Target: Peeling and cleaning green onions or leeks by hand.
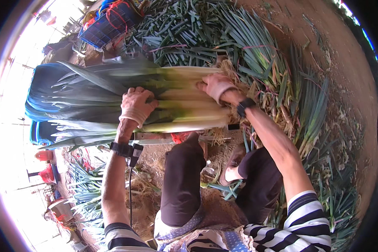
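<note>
A thick row of long green onions [189, 105] lies crosswise before me, its dark leaves to the left and its pale stalks and roots to the right. My left hand [137, 103], in a pale glove, is curled over the leaves near the middle of the row. Its thumb presses in at the right. My right hand [216, 86], gloved too and slightly blurred, grips the white stalks close to the root end. The undersides of both hands are hidden.
Tied bunches of green onions [260, 46] are heaped on the ground beyond and to the right. A blue crate [109, 25] stands at the far left. Blue wrapping [42, 90] sits beneath the leaf ends. Loose onions [86, 180] lie at lower left, and my knees [182, 176] are close below the row.
</note>
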Available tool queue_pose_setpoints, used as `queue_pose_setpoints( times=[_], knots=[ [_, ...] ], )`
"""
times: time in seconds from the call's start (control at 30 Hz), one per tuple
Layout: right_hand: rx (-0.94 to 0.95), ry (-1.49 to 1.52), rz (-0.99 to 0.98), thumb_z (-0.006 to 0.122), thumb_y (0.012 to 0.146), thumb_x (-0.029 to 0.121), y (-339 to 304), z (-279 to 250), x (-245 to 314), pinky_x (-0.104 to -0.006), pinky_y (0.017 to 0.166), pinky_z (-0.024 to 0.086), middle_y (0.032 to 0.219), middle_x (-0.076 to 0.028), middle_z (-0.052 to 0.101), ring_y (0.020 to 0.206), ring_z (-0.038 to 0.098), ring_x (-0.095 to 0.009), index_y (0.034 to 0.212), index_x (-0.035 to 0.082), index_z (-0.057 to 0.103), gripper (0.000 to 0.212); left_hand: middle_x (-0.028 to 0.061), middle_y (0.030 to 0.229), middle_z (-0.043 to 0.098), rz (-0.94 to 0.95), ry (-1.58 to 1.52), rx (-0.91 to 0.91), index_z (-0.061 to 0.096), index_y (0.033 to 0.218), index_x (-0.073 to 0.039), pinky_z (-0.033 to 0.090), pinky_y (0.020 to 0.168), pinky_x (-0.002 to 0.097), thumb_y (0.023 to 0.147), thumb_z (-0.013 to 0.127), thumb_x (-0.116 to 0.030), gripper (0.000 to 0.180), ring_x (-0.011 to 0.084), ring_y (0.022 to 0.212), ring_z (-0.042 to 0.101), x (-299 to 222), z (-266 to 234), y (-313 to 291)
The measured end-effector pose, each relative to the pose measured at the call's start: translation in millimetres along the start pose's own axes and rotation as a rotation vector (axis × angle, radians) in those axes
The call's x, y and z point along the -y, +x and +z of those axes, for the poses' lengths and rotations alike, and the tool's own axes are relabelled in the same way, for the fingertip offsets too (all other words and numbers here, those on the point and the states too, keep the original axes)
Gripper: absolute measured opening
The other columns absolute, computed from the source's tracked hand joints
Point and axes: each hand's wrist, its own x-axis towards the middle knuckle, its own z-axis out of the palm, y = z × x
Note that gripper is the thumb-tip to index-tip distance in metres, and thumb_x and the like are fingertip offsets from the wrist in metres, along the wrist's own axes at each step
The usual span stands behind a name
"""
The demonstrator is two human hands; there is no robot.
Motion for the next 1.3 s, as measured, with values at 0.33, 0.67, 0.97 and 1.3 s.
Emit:
queue_pose_setpoints(
  times=[0.33,0.67,0.97,1.3],
  knots=[
    [-0.325,-0.374,-0.191,0.041,0.092,0.051,-32,21,-2,-0.0430,0.051,0.047,0.078,-0.018,0.059,0.066,0.060,-0.031,0.091,0.009,0.059,0.046,0.0069,0.101,0.060,-0.026,-0.060,-0.013,0.066,0.096,-0.014,0.039,0.090,0.0396,0.073,0.067,-0.036,0.032,0.0289,0.101,0.051,0,-7,5],
    [-0.249,-0.277,-0.145,0.047,0.089,0.049,-27,34,1,-0.0462,0.057,0.046,0.081,-0.017,0.059,0.073,0.060,-0.032,0.096,0.011,0.054,0.039,0.0094,0.111,0.057,0.275,0.207,-0.009,0.058,0.117,-0.009,0.038,0.094,0.0395,0.082,0.058,-0.047,0.052,0.0283,0.109,0.049,21,-19,50],
    [-0.060,-0.163,-0.253,0.048,0.090,0.042,-23,14,0,-0.0459,0.076,0.049,0.096,-0.012,0.063,0.091,0.059,-0.034,0.099,0.011,0.059,0.034,0.0115,0.105,0.056,0.101,0.102,0.148,0.058,0.117,-0.011,0.041,0.089,0.0400,0.076,0.062,-0.049,0.056,0.0300,0.106,0.051,22,-29,39],
    [-0.419,-0.421,-0.514,0.050,0.085,0.023,-29,31,-20,-0.0411,0.067,0.051,0.092,-0.010,0.054,0.088,0.060,-0.027,0.098,0.013,0.059,0.019,0.0133,0.112,0.056,0.009,0.163,0.172,0.053,0.123,-0.012,0.038,0.094,0.0397,0.074,0.064,-0.049,0.063,0.0298,0.110,0.049,13,-12,31]
  ],
)
